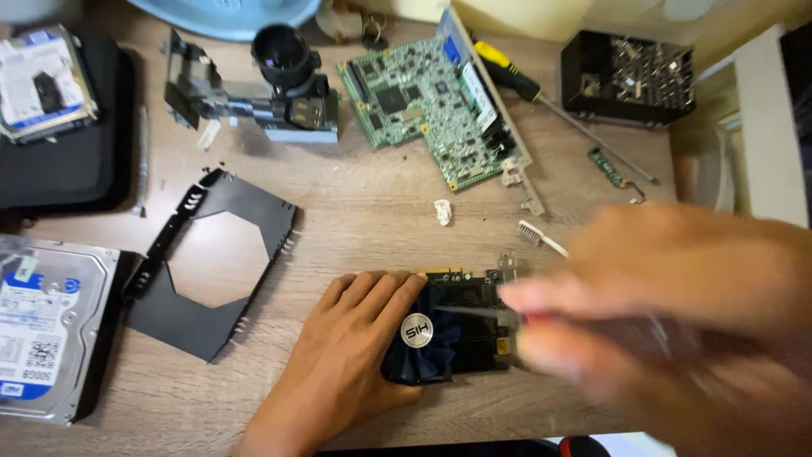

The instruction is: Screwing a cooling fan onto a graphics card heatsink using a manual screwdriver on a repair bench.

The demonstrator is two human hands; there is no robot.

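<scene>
Card (461,326) between hands (left (355,355) touching)

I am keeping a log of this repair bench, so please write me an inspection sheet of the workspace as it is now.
Surface: wooden table, light grain, small white scrap.
Job's things: black graphics card with blue fan, lying flat.
Clutter: green circuit board, screwdriver, black plastic frame, hard drive, lens block, bit box, white brush.
Hands: left hand rests on the fan; right hand blurred, seems to pinch a thin tool at the card.
Cables: nothing seen.
Surroundings: black case, white shelf edge.
</scene>
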